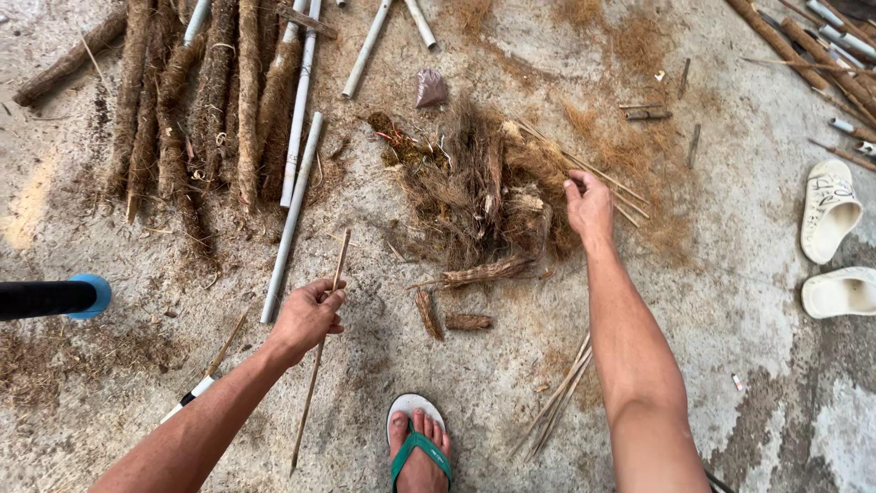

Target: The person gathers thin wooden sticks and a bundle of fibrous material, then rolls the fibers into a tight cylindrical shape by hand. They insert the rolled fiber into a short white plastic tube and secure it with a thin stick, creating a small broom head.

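Concrete floor (748, 365), rough and grey, dusted all over with brown fibre. Upper left: a row of finished-looking poles wrapped in coarse brown fibre (214, 100), lying side by side, shaggy and uneven in thickness; judged as the done part of the work. Beside and among them, bare pale pipes (292, 219), smooth and straight, not yet wrapped, so a good share appears left to do. Centre: a loose heap of dry coconut-type fibre (474, 196), tangled, stringy, with bits of bark-like husk in it; plenty of raw material remaining. Right hand (589, 208) rests at the heap's right edge, fingers curled into the fibre and closing on a tuft, near some thin sticks (602, 178) lying across it. Left hand (308, 315) is clenched round a thin wooden stick (319, 356), long, straight, tan, held roughly upright along the floor plane, well apart from the heap. More thin sticks in a small bundle (561, 393) lie near the right forearm. A foot in a green flip-flop (418, 447) at bottom centre; a pair of white sandals (835, 242) at right edge.
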